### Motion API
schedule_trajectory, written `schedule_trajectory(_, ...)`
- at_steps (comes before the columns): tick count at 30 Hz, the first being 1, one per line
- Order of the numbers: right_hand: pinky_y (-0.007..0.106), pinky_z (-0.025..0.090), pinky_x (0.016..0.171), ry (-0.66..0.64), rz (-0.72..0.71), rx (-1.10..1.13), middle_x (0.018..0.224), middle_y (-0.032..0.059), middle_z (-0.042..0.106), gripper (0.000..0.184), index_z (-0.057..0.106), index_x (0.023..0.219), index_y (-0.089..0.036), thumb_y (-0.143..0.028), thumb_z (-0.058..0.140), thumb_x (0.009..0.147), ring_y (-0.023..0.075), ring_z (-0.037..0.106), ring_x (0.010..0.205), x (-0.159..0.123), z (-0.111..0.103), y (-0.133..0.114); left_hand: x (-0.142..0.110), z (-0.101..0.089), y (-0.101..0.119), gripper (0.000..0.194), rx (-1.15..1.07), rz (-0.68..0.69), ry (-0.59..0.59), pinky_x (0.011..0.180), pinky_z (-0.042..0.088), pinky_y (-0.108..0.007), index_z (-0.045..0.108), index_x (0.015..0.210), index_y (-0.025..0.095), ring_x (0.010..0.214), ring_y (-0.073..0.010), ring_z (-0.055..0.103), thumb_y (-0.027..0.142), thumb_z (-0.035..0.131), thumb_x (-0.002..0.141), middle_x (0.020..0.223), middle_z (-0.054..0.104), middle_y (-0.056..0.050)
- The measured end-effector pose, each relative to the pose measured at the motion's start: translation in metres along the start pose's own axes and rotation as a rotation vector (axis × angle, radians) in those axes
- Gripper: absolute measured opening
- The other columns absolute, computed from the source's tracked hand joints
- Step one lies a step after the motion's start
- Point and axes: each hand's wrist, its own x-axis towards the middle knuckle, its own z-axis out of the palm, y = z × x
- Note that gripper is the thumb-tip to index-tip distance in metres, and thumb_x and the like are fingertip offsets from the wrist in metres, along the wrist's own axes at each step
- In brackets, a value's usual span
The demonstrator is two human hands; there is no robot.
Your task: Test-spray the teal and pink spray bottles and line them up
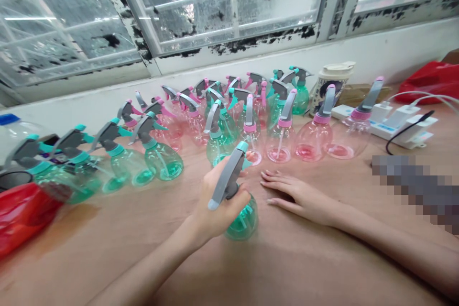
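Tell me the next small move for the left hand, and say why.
I'd probably ease the left hand leftward, bringing the green spray bottle beside the nearest bottle in the left-hand green row. The hand already grips it near the neck, bare tabletop shows beside that row, and the right hand, palm down and holding nothing, isn't in the way.

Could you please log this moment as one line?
Left hand: holds round translucent green plastic spray bottle | right hand: rests on brown tabletop | beyond: pink plastic spray bottles
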Motion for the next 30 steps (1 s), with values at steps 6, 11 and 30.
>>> schedule_trajectory(6,0.050,0.030,0.116,0.002,-0.001,0.024,0.151,0.0051,0.042,0.052,0.045,0.144,-0.027,-0.047,0.050,0.096,0.0265,0.036,0.140,-0.0002,0.0006,0.0019,-0.0006,0.0000,0.0030,0.022,0.014,-0.012,0.016,0.063,0.050,-0.030,0.053,0.094,0.022,0.061,-0.0145,0.054,0.020,0.050,0.073,0.084,0.060,-0.001)
schedule_trajectory(11,0.049,0.031,0.116,0.000,-0.005,0.025,0.151,0.0047,0.042,0.052,0.045,0.144,-0.027,-0.047,0.050,0.096,0.0263,0.036,0.140,0.0004,0.0007,0.0030,-0.0005,0.0002,0.0026,0.035,-0.027,0.014,0.021,0.081,0.054,-0.034,0.056,0.109,0.022,0.084,-0.0192,0.065,0.019,0.051,0.074,0.092,0.064,-0.003)
schedule_trajectory(30,0.050,0.030,0.116,0.005,-0.018,0.045,0.150,0.0046,0.044,0.051,0.047,0.142,-0.028,-0.047,0.051,0.095,0.0265,0.037,0.140,0.0014,-0.0002,0.0043,0.0048,-0.0052,0.0076,0.006,-0.024,0.040,-0.018,0.063,0.049,-0.029,0.045,0.079,0.024,0.066,-0.0152,0.057,0.025,0.048,0.075,0.075,0.055,0.001)
